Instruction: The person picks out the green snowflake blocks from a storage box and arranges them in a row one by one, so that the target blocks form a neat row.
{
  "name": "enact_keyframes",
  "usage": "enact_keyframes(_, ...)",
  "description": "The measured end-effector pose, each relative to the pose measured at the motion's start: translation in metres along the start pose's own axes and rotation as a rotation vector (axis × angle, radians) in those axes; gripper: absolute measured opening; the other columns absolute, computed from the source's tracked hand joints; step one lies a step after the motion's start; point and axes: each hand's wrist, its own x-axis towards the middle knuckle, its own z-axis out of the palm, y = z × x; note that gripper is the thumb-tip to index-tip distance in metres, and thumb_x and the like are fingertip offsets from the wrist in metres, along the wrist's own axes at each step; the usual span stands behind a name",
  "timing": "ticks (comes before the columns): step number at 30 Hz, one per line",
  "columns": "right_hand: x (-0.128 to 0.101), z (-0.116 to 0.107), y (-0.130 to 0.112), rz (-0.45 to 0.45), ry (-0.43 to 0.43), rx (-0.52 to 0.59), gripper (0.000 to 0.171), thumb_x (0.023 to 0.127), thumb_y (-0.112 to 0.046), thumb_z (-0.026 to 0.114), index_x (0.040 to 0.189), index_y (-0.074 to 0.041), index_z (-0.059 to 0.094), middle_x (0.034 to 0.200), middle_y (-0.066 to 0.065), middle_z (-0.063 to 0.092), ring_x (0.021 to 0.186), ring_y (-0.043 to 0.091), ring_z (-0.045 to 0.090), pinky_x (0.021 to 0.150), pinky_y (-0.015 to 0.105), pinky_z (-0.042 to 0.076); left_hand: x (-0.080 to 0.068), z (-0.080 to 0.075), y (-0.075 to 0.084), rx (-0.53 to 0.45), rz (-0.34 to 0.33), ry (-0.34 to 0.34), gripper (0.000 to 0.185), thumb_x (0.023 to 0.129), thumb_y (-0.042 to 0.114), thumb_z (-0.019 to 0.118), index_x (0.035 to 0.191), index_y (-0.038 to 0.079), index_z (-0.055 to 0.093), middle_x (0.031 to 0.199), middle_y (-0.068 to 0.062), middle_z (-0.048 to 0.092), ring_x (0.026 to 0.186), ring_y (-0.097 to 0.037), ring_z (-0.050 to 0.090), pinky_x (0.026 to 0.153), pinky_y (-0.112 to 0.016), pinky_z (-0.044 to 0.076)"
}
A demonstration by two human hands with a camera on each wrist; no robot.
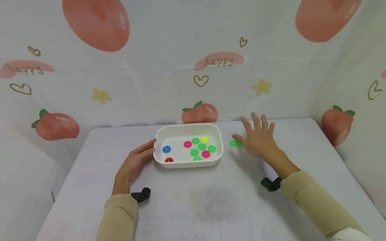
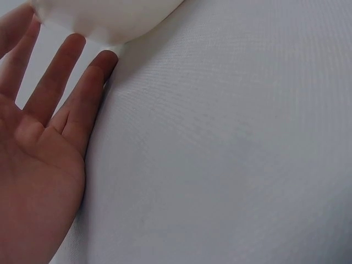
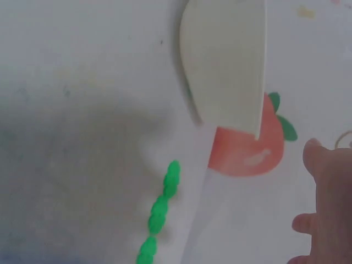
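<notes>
A white plastic basin [image 1: 190, 164] stands towards the back of the table, with several slotted plastic discs in it: a blue disc [image 1: 166, 149], a red disc [image 1: 169, 160], and pink, green and yellow ones towards the right. My left hand [image 1: 135, 165] touches the basin's left end with nearly straight fingers; in the left wrist view its fingertips meet the white wall [image 2: 104, 25]. To the basin's right, my right hand [image 1: 260, 141] is raised with fingers spread, holding nothing. Beneath it lies a row of green discs [image 3: 158, 214], mostly hidden by the hand in the head view.
The table [image 1: 175, 223] has a pale cover with a greyish smudge in front of the basin. Behind it hangs a white curtain [image 1: 161, 81] printed with peaches, hearts and flowers. Black wrist mounts [image 1: 141, 195] sit at both cuffs.
</notes>
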Motion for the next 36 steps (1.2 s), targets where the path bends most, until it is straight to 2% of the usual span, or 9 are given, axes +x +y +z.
enact_keyframes(9, -0.003, 0.001, -0.026, -0.102, 0.055, -0.011, 0.081, 0.09, -0.068, 0.04, 0.153, -0.022, 0.019, 0.16, 0.019, 0.007, 0.145, 0.049, 0.0, 0.11, 0.075, 0.001, 0.001, 0.0, 0.001, 0.0, -0.015, 0.006, 0.053, 0.092, 0.031, 0.063, 0.142, 0.027, 0.046, 0.153, 0.006, 0.038, 0.134, -0.007, 0.043, 0.108, -0.021, 0.041)
enact_keyframes(15, -0.004, 0.006, -0.037, -0.148, 0.043, -0.009, 0.081, 0.09, -0.068, 0.04, 0.153, -0.022, 0.019, 0.16, 0.019, 0.006, 0.145, 0.049, 0.001, 0.11, 0.075, 0.002, 0.0, 0.002, 0.002, -0.007, -0.014, 0.0, 0.055, 0.091, 0.031, 0.064, 0.142, 0.027, 0.046, 0.153, 0.006, 0.037, 0.135, -0.007, 0.041, 0.111, -0.024, 0.039)
enact_keyframes(27, -0.001, 0.014, -0.069, -0.208, -0.019, -0.013, 0.081, 0.09, -0.068, 0.039, 0.154, -0.025, 0.016, 0.161, 0.015, 0.004, 0.147, 0.045, -0.003, 0.113, 0.072, -0.001, -0.002, 0.001, 0.002, -0.018, -0.012, 0.001, 0.052, 0.093, 0.027, 0.062, 0.143, 0.025, 0.046, 0.153, 0.005, 0.038, 0.133, -0.007, 0.044, 0.107, -0.02, 0.042)
enact_keyframes(36, 0.004, 0.012, -0.091, -0.275, -0.008, -0.042, 0.078, 0.092, -0.066, 0.04, 0.154, -0.025, 0.017, 0.16, 0.014, 0.008, 0.147, 0.043, 0.002, 0.114, 0.07, 0.005, -0.001, 0.001, 0.003, -0.017, -0.006, -0.007, 0.051, 0.094, 0.026, 0.06, 0.143, 0.024, 0.045, 0.154, 0.005, 0.037, 0.137, -0.011, 0.041, 0.11, -0.023, 0.04)
